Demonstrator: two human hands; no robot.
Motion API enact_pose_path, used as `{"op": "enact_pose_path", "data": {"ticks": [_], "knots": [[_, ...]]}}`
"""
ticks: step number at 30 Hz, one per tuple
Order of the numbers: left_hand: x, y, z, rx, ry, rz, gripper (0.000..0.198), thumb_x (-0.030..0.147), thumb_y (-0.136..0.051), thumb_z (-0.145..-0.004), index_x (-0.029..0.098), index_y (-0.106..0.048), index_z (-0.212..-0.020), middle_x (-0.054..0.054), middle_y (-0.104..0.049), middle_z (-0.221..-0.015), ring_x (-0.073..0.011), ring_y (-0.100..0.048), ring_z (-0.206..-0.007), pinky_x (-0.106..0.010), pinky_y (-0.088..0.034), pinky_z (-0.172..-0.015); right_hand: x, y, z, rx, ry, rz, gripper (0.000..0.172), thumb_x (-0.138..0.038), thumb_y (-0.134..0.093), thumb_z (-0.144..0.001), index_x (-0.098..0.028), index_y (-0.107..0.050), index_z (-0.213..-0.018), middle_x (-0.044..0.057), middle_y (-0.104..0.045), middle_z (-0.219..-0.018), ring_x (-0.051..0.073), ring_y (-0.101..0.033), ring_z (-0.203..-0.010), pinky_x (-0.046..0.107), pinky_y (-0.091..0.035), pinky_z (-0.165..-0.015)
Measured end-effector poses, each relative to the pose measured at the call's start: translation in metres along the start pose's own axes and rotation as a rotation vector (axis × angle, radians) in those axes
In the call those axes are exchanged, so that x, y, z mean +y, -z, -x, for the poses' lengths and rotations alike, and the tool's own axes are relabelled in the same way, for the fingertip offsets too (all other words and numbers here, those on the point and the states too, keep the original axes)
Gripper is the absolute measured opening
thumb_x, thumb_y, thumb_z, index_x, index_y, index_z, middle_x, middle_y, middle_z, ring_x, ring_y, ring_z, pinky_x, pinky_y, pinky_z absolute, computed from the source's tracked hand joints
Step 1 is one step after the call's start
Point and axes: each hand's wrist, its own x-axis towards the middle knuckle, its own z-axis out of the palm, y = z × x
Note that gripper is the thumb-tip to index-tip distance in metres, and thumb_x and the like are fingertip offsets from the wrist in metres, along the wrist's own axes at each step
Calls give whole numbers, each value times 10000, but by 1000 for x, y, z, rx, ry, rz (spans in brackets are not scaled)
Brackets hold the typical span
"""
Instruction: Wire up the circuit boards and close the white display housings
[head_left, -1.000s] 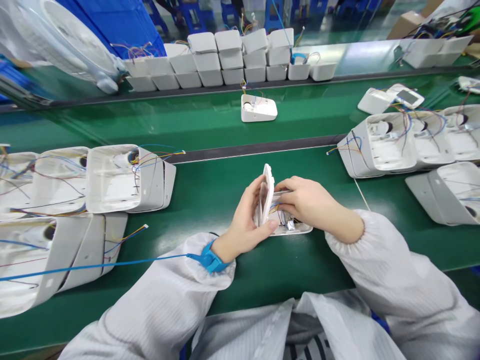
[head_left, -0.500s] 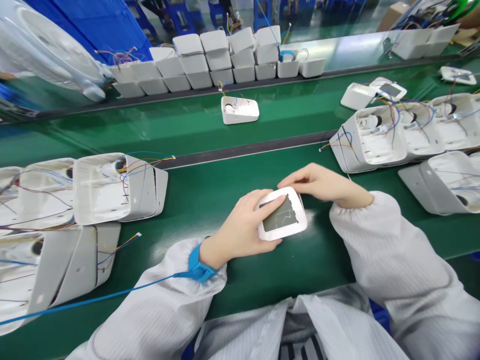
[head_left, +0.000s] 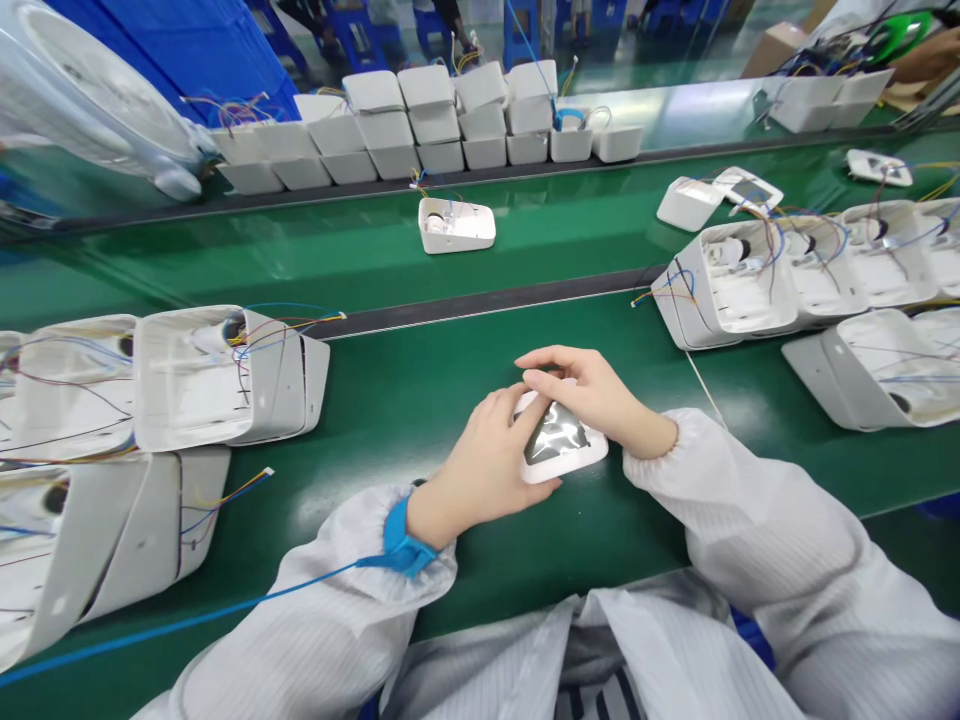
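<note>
A white rounded device with a shiny dark screen point(head_left: 559, 437) is held low over the green table, just ahead of my body. My left hand point(head_left: 486, 455) grips it from its left side, the thumb underneath the near edge and a finger across the face. A blue wrist strap circles that wrist. My right hand point(head_left: 589, 392) bends over the device's far edge, its fingertips close together by the left fingers. Whether those right fingertips pinch anything is hidden.
White housings with wires stand at the left point(head_left: 292, 390) and right point(head_left: 675, 300). One white shell point(head_left: 457, 226) lies on the conveyor point(head_left: 337, 240), near a white cover point(head_left: 688, 203). Stacked white boxes point(head_left: 390, 130) line the back, beside a fan point(head_left: 97, 75).
My right hand has moved left and over the device's top edge, close to my left fingers. The screen now shows bright reflections. The shell on the conveyor has shifted left in view.
</note>
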Motion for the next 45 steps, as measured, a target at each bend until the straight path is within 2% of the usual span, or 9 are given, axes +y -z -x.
{"op": "enact_pose_path", "data": {"ticks": [3, 8, 13, 17, 21, 30, 34, 40, 45], "knots": [[2, -2, 2, 145, 31, -41, 863, 395, -738, -730, 138, -352, -1458, -200, -503, -1347, -349, -499, -1208, -505, -452, -1028, 3, 0, 2, 135, 11, 77, 392, -481, -613, -894, -239, -656, -1199, 60, -654, -1264, 206, -620, -1113, 356, -478, -946], [-10, 6, 1, 271, -11, 0, 846, 523, -719, -754, 146, -403, -1442, -204, -554, -1338, -367, -536, -1218, -525, -451, -1034, 8, 1, 1, 105, -14, 161, 398, -573, -532, -918, -208, -685, -960, 37, -715, -976, 187, -651, -894, 326, -495, -785], [-21, 19, 1, 285, 256, 400, 426, 464, -487, -950, 178, -620, -1235, -77, -741, -1063, -220, -699, -904, -322, -540, -776, 10, 2, 4, 145, 275, 153, 312, -466, -626, -877, -210, -657, -1051, 46, -710, -1004, 177, -654, -830, 319, -510, -746], [-18, 23, 2, 313, 231, 378, 364, 451, -481, -961, 196, -692, -1110, -28, -755, -978, -176, -684, -816, -274, -488, -722, 11, 2, 7, 157, 487, 226, 371, -464, -584, -912, -203, -631, -1171, 93, -689, -1168, 226, -646, -1054, 375, -509, -906], [-13, 24, 1, 315, 231, 318, 361, 445, -459, -972, 209, -705, -1091, -4, -752, -905, -153, -666, -755, -258, -460, -687, 11, -3, 8, 192, 397, 298, 428, -466, -552, -933, -198, -600, -1264, 105, -676, -1232, 236, -642, -1105, 399, -501, -960], [-7, 19, 3, 302, 184, 278, 328, 409, -441, -985, 216, -676, -1107, 1, -741, -873, -141, -645, -720, -249, -460, -679, 5, 0, 5, 201, 367, 378, 335, -500, -546, -919, -192, -675, -944, 58, -726, -894, 199, -677, -817, 331, -526, -762], [-7, 15, 5, 308, 198, 274, 327, 408, -442, -981, 230, -679, -1122, 1, -752, -901, -148, -665, -736, -250, -475, -696, 5, 1, 1, 185, 371, 378, 359, -527, -532, -918, -195, -667, -910, 55, -722, -873, 200, -678, -818, 330, -524, -769], [-22, 19, -1, 436, 400, 356, 418, 514, -487, -926, 220, -724, -1105, -28, -771, -1024, -200, -705, -853, -259, -523, -732, 19, -4, -2, 184, 356, 362, 505, -565, -403, -979, -180, -584, -1252, 134, -650, -1268, 246, -623, -1142, 396, -485, -979], [-24, 22, -4, 464, 541, 440, 480, 561, -496, -896, 188, -749, -1063, -25, -775, -887, -181, -674, -703, -233, -494, -584, 22, -3, -6, 93, 213, 578, 510, -540, -354, -1013, -141, -636, -1160, 118, -720, -1011, 247, -675, -936, 360, -491, -828]]}}
